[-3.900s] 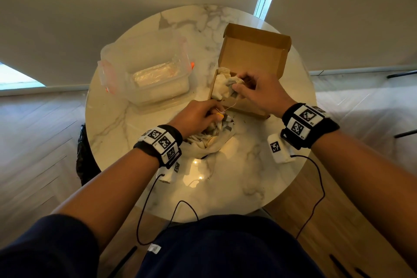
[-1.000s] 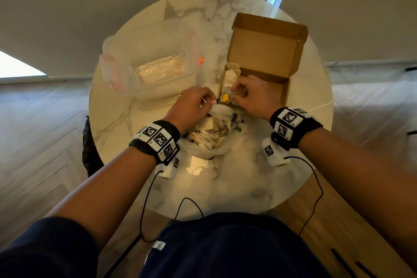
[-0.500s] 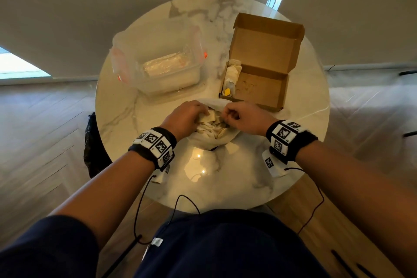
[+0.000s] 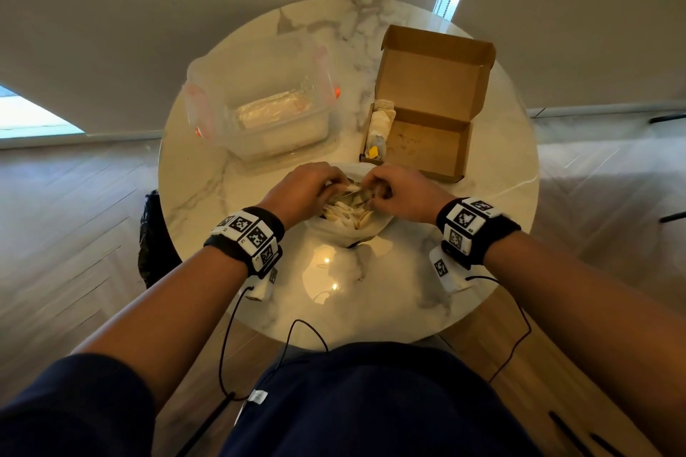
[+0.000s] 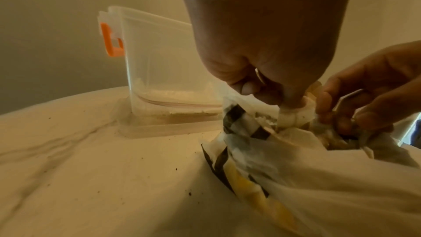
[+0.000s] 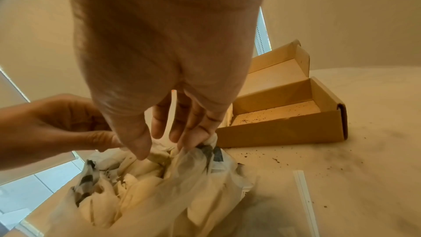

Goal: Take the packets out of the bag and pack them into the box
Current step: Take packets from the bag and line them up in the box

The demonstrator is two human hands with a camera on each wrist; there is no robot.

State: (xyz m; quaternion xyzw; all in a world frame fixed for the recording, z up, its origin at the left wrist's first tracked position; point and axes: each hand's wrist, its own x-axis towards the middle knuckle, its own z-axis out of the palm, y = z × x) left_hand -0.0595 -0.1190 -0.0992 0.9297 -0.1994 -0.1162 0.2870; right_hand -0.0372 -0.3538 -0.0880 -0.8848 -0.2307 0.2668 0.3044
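A white plastic bag [image 4: 349, 230] full of pale packets [image 4: 347, 215] lies open on the round marble table [image 4: 371, 308]. My left hand [image 4: 334, 185] reaches into its mouth and pinches a white packet [image 5: 293, 116] between thumb and fingers. My right hand [image 4: 371, 189] is at the mouth's right side, and its outer fingers [image 6: 198, 136] grip the bag's rim [image 6: 205, 149] while the thumb points down. Behind the hands stands the open cardboard box [image 4: 430, 145], with a few packets [image 4: 380, 122] stacked along its left wall. One of them shows a yellow tag.
A clear plastic container [image 4: 260, 100] with orange clips stands at the back left of the table. Dark crumbs speckle the marble and the box floor [image 6: 273, 113]. A thin white strip [image 6: 305, 203] lies right of the bag. Cables hang from both wristbands over the table's near edge.
Both hands have drawn back from the box's left side to the bag's mouth. A packet with a yellow tag now lies in the box.
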